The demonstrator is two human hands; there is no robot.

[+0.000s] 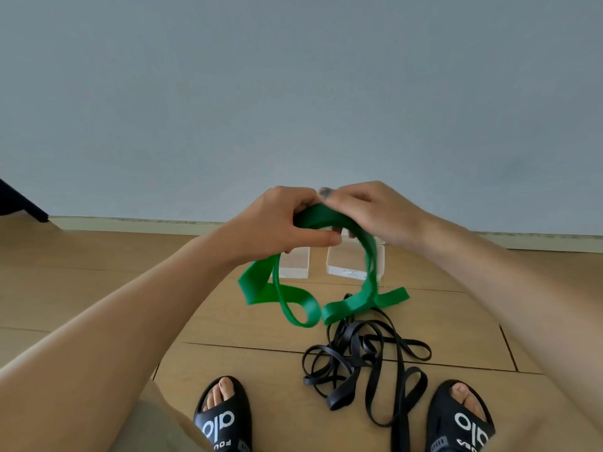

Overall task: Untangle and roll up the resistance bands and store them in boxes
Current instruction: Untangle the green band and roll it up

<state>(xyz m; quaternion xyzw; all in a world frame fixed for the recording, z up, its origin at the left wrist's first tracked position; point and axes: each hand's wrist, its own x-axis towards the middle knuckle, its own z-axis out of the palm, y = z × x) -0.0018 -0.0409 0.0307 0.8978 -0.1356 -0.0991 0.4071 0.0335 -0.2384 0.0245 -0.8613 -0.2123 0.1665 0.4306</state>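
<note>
A wide green resistance band (295, 300) hangs in loops from both my hands above the floor. My left hand (280, 223) grips its upper fold, thumb underneath. My right hand (368, 212) holds the same fold from the right, fingers curled over it. A thin black resistance band (368, 357) lies tangled on the wooden floor between my feet. Two clear plastic boxes stand by the wall behind the green band, one on the left (295, 262) and one on the right (350, 262).
A grey wall with a pale baseboard (130, 223) runs across the back. A dark object (19, 203) juts in at the far left. My feet in black slides (223, 415) (458, 419) stand at the bottom edge on the wooden floor (98, 282).
</note>
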